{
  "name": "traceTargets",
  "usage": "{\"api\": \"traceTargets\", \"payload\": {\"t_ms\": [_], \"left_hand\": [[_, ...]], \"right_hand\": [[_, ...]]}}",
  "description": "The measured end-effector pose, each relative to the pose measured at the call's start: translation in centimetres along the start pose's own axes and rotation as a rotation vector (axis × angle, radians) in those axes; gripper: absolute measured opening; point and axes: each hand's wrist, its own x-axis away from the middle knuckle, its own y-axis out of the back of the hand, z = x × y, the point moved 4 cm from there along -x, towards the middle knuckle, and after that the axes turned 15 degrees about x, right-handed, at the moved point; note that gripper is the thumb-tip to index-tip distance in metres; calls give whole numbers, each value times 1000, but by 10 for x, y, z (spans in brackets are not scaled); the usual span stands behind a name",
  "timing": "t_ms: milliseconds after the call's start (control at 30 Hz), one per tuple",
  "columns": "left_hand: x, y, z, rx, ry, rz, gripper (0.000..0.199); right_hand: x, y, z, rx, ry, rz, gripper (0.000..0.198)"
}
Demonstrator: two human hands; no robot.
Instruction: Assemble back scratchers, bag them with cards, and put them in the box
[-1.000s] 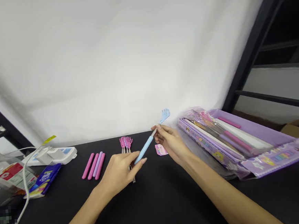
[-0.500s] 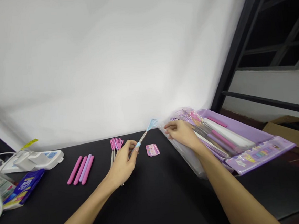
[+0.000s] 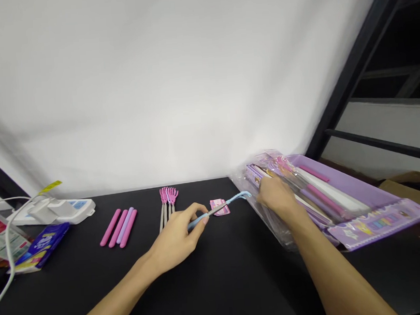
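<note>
My left hand (image 3: 180,235) is closed around the blue handle of a back scratcher (image 3: 219,207), whose light blue claw points right. My right hand (image 3: 276,193) reaches down at the clear plastic packaging (image 3: 269,218) beside the lilac box (image 3: 316,168); its fingertips are hidden. Just behind the held scratcher lie small pink printed cards (image 3: 219,206). Several back scratchers with pink and lilac claws (image 3: 168,195) rest behind my left hand. Farther left, pink and lilac handles (image 3: 119,227) lie side by side.
A white power strip (image 3: 57,210) with plugs and a cable stands at the far left, near a blue snack packet (image 3: 44,246). A white sheet (image 3: 175,82) hangs behind the black table (image 3: 220,283). A cardboard box (image 3: 409,200) sits beyond its right side.
My left hand has tilted the blue back scratcher lower, its claw swinging right and down. My right hand has moved down and right, onto the packaging. The camera view has shifted slightly.
</note>
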Motion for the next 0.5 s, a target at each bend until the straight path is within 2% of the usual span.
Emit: {"api": "traceTargets", "payload": {"t_ms": [67, 133, 233, 300, 367, 500], "left_hand": [[0, 4, -3, 15, -11, -17, 28], [-1, 11, -5, 38, -16, -28, 30], [-3, 26, -5, 111, 8, 9, 31], [-4, 38, -2, 171, 37, 39, 32], [-5, 49, 0, 202, 56, 46, 33], [-5, 64, 5, 191, 79, 73, 37]], "right_hand": [[2, 10, 0, 9, -20, -26, 20], [3, 20, 5, -86, 52, -92, 12], [6, 27, 21, -501, 236, -156, 14], [9, 26, 34, -850, 310, -106, 20], [13, 23, 44, -1080, 332, -54, 26], [19, 16, 60, -1250, 350, 76, 32]]}}
